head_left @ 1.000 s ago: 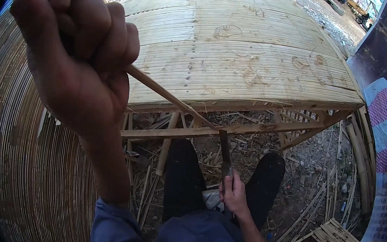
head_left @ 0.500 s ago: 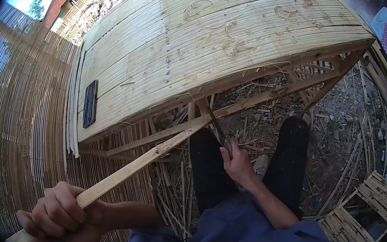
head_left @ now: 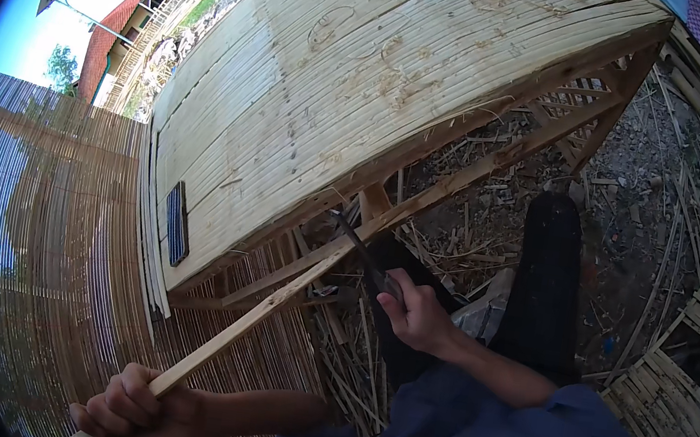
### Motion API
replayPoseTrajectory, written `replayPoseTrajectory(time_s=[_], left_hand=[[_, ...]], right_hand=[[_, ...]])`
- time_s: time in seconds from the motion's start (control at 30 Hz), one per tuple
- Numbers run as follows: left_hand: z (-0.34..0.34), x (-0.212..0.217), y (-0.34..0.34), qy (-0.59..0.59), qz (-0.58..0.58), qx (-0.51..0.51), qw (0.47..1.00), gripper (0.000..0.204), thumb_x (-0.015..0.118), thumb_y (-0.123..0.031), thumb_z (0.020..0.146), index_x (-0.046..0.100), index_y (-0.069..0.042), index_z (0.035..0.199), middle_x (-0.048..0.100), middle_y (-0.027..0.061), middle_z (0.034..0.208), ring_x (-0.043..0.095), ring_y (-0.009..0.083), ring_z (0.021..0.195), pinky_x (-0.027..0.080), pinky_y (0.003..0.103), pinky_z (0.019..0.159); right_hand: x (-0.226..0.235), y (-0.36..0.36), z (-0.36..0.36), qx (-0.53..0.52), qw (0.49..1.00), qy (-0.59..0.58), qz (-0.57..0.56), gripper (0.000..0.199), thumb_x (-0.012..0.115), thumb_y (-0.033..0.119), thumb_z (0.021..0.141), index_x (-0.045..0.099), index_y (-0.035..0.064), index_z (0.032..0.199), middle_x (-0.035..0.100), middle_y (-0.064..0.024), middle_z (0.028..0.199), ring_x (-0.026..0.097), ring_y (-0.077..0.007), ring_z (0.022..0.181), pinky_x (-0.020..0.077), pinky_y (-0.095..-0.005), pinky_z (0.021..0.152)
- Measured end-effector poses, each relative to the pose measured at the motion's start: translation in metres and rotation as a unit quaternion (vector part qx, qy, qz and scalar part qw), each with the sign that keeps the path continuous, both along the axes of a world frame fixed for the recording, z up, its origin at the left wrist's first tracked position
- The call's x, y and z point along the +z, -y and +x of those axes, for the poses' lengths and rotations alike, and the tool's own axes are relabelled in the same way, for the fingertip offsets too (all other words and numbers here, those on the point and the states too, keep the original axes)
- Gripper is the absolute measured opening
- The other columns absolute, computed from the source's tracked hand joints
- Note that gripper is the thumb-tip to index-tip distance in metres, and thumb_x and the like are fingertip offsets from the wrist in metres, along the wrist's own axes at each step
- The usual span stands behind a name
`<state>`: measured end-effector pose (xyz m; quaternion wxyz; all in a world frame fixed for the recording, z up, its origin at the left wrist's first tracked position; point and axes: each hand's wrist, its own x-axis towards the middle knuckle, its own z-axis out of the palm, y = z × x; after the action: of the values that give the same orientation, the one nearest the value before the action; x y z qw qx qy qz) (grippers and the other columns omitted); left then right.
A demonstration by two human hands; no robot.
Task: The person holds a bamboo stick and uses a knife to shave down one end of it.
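Strip of pale wood slants from the left hand, fist closed round it, up toward the wooden rail; right hand grips a dark knife, blade crossing the strip near its far end. Edge contact unclear. Best practice, I judge: firm hold, shallow blade angle, even strokes, legs clear.

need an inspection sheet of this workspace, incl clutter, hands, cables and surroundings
surface: slatted platform, pale top
things in use: bamboo strip; knife, blade crossing near the strip's far end, contact unclear
clutter: curled shavings and a dark rectangular object on the platform; loose strips and scraps on the ground
hands: left hand closed around the strip; right hand gripping the knife
cables: nothing seen
surroundings: slatted screen at left, red-roofed building beyond
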<state>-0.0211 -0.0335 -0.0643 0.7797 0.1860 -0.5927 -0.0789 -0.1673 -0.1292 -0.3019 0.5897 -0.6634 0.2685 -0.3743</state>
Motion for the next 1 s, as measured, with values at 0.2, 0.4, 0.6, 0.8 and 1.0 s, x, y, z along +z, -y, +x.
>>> replayPoseTrajectory(time_s=[0.2,0.4,0.6,0.8,1.0], left_hand=[[-0.001,0.003,-0.007,-0.008,0.01,-0.009,1.0,0.035,0.043,-0.033,0.091,0.031,-0.013,0.065,0.024,-0.0066,0.048,0.02,0.0023,0.037,0.018,0.018,0.034],[-0.007,-0.001,-0.003,-0.002,-0.006,-0.052,0.999,0.034,0.045,-0.034,0.09,0.032,-0.013,0.066,0.024,-0.007,0.048,0.02,0.0023,0.036,0.017,0.018,0.034],[-0.012,-0.003,-0.007,-0.021,0.009,-0.009,1.0,0.035,0.046,-0.034,0.089,0.031,-0.013,0.066,0.023,-0.0057,0.049,0.02,0.0029,0.04,0.017,0.02,0.036],[0.017,-0.011,-0.017,-0.033,0.008,0.139,0.99,0.036,0.029,-0.041,0.093,0.028,-0.014,0.069,0.022,-0.0056,0.049,0.015,0.0025,0.039,0.017,0.018,0.033],[0.005,-0.014,-0.023,-0.027,-0.005,0.117,0.993,0.036,0.03,-0.041,0.093,0.028,-0.014,0.07,0.022,-0.0058,0.048,0.016,0.0021,0.038,0.017,0.018,0.032]], right_hand=[[-0.02,0.0,0.007,-0.051,0.996,-0.031,-0.061,0.028,0.05,0.024,0.087,0.044,-0.0002,0.098,0.055,-0.0182,0.061,0.058,-0.037,0.059,0.042,-0.0405,0.045],[0.005,0.005,-0.009,0.014,0.997,-0.028,-0.073,0.026,0.053,0.023,0.085,0.044,0.0014,0.096,0.055,-0.017,0.06,0.058,-0.0363,0.058,0.0435,-0.0388,0.046],[-0.009,-0.008,0.011,0.023,0.993,0.039,-0.113,0.027,0.057,0.025,0.083,0.045,0.0035,0.095,0.054,-0.0133,0.06,0.058,-0.0336,0.056,0.0449,-0.0382,0.046],[0.012,-0.024,0.014,0.02,0.993,0.038,-0.113,0.03,0.057,0.026,0.083,0.045,0.0016,0.096,0.048,-0.0103,0.054,0.054,-0.0294,0.046,0.0409,-0.0346,0.042],[-0.001,-0.008,0.001,0.01,0.997,-0.027,-0.065,0.026,0.055,0.024,0.085,0.045,0.0009,0.089,0.055,-0.0154,0.057,0.058,-0.0342,0.056,0.0452,-0.0377,0.043]])
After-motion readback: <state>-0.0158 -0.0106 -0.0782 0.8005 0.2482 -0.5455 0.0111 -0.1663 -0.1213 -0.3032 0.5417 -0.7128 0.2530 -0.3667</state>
